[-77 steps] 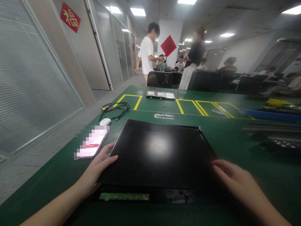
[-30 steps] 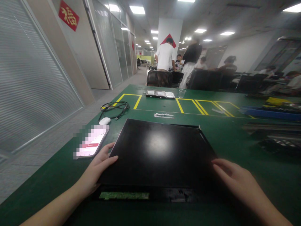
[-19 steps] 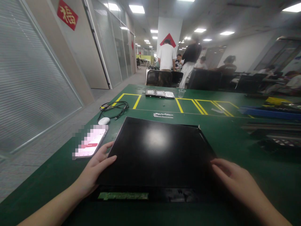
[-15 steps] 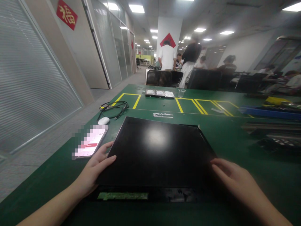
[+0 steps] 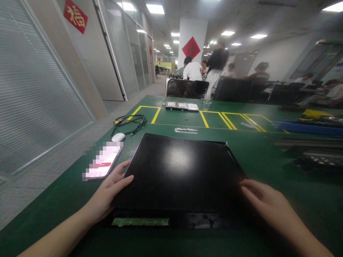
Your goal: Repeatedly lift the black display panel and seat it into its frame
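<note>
door sign [image 5: 75,16]: 福 | black panel [image 5: 179,178]: left hand [image 5: 112,187], right hand [image 5: 265,195] at edges

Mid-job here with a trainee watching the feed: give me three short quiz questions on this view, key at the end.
1. True or false: the thumb of the left hand lies on the black panel.
2. What lies between the phone and the coiled cable?
3. The green circuit strip shows along which edge of the panel: (a) far, (b) near, (c) right?

Key: 1 true; 2 a white rounded object; 3 b.
</note>
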`<state>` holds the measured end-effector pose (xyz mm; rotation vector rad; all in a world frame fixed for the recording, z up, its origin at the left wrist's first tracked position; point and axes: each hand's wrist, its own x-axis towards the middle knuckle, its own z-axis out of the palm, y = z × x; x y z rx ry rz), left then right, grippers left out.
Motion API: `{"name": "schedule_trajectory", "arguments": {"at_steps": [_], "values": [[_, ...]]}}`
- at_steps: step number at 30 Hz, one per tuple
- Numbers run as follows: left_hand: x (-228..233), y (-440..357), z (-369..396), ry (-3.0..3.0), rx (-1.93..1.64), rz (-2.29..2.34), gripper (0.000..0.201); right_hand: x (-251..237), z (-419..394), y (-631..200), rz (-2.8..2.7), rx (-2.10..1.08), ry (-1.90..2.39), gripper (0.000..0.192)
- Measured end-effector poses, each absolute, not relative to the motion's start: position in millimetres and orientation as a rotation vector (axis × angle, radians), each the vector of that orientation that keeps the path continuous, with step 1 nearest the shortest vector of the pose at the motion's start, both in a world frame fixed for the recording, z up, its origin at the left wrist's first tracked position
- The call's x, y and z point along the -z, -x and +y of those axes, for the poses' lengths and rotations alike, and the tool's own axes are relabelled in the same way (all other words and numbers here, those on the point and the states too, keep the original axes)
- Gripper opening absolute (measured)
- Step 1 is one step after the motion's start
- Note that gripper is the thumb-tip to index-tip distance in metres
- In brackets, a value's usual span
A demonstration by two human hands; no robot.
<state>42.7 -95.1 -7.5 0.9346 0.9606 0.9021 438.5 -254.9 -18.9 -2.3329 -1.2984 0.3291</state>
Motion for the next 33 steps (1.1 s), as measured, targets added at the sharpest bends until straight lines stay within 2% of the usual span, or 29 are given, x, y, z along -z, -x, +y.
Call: {"name": "schedule_trajectory", "arguments": {"at_steps": [6, 11, 27, 33], "values": [[9.2, -41.1, -92.8, -0.930, -0.886, 0.971, 0.064, 19.6, -254.5, -438.7, -1.300, -0.336, 2.340, 0.048], [11.2, -38.7, -90.0, -0.938, -0.853, 0.987, 0.074, 19.3, -255.6, -438.5, -1.325, -0.314, 2.340, 0.047], [14.2, -38.0, -88.2, -0.935, -0.853, 0.967, 0.067, 15.8, -254.3, -436.9, -1.309, -0.341, 2.319, 0.047], [13.3, -38.1, -87.3, -0.921, -0.849, 0.981, 0.072, 15.9, -254.8, -437.0, -1.326, -0.332, 2.324, 0.047]]}}
